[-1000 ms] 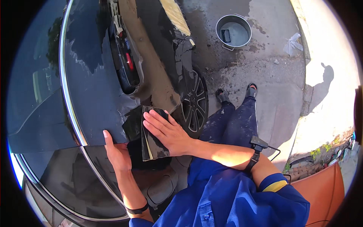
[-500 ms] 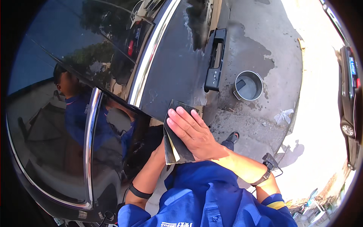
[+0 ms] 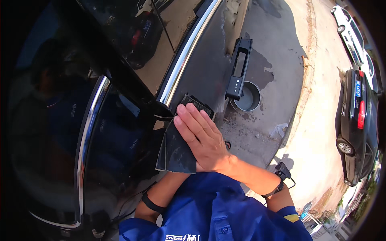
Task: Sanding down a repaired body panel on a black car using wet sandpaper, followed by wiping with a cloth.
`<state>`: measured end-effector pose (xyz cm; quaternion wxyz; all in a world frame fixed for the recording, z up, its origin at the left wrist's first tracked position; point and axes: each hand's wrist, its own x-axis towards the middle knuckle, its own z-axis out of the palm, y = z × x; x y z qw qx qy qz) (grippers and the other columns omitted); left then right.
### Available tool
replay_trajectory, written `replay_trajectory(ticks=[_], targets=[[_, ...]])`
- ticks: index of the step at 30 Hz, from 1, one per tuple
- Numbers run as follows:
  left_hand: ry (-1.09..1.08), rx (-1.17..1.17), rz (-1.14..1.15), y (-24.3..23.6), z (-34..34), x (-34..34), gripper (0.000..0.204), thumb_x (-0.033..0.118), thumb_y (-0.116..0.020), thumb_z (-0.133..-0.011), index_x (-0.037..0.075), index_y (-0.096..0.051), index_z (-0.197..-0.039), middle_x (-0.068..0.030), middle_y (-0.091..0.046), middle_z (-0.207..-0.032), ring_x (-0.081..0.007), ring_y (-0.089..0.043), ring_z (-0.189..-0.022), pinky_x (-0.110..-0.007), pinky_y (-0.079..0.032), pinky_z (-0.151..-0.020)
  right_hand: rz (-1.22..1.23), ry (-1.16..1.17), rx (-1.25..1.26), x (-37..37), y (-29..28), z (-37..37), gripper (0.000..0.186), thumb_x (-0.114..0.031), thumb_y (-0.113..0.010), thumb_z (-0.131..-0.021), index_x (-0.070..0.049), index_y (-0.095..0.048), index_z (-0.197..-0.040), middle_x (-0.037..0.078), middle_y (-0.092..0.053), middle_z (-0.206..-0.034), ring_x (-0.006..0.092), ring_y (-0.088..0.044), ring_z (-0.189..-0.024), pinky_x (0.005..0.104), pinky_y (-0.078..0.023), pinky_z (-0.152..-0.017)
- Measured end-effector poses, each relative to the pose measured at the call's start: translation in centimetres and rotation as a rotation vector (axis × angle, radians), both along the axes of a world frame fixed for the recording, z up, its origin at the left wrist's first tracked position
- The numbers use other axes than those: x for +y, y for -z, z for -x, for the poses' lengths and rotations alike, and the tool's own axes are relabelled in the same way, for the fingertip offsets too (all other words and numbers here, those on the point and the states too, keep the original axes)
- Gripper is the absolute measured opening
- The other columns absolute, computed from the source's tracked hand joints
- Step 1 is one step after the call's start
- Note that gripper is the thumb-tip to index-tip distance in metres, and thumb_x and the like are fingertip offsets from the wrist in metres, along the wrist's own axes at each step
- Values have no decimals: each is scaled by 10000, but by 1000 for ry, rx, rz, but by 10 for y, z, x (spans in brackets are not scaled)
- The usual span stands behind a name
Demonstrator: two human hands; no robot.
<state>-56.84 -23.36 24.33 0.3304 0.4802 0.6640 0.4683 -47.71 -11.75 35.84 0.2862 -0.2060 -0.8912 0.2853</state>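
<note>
A dark grey, nearly black sheet [image 3: 175,150] sits close to the middle of the view, its length running from about 1 o'clock down to 7; the right hand [image 3: 206,140] lies flat over its 3 o'clock side, covering much of it; the exposed lower part flares toward 7 o'clock, with a nearly straight edge facing 6 and faint pale scuffs across its matte face; a short dark end with uneven edges shows past the fingertips toward 12.

partly wet grey ground [image 3: 280,86] beneath a metal bucket [image 3: 256,95], white scrap [image 3: 278,131]
</note>
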Motion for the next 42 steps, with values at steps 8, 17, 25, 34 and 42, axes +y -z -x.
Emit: replay_trajectory(ticks=[8, 17, 25, 34, 42], targets=[[-50, 29, -30, 6, -2, 6, 504, 201, -576, -1015, 52, -414, -1468, -96, -535, -1414, -186, -546, -1270, -314, -461, -1042, -51, -25, 63, 5, 4, 9, 706, -189, -590, -806, -25, -469, -1482, 132, -435, -1567, 297, -369, -1483, 417, -232, -1228], [-107, 51, -68, 11, -10, 13, 493, 200, -574, -1018, 57, -419, -1464, -83, -537, -1410, -183, -546, -1275, -308, -461, -1036, -86, -51, 73, 1, 7, 6, 770, -53, -617, -730, -32, -462, -1484, 130, -435, -1567, 291, -365, -1485, 427, -248, -1223], [-159, 52, -118, 22, -38, 31, 483, 198, -573, -1021, 63, -424, -1460, -71, -540, -1407, -180, -545, -1280, -303, -462, -1031, -165, -62, 147, 23, 15, 14, 648, -7, -572, -817, 40, -475, -1456, 205, -462, -1527, 373, -433, -1428, 447, -330, -1184], [-370, 131, -187, 34, -84, 55, 472, 196, -571, -1023, 68, -430, -1455, -58, -542, -1404, -176, -545, -1285, -297, -462, -1025, -183, -80, 48, 18, 24, -9, 846, 102, -470, -680, 23, -384, -1518, 204, -339, -1605, 376, -279, -1512, 483, -257, -1213], [-679, 245, -143, 23, -100, 78, 511, 232, -586, -1011, 58, -420, -1462, -110, -535, -1422, -224, -536, -1310, -334, -447, -1053, -276, -233, 93, 26, 31, -15, 880, 51, -518, -683, 27, -319, -1540, 212, -282, -1625, 392, -261, -1512, 497, -262, -1210]])
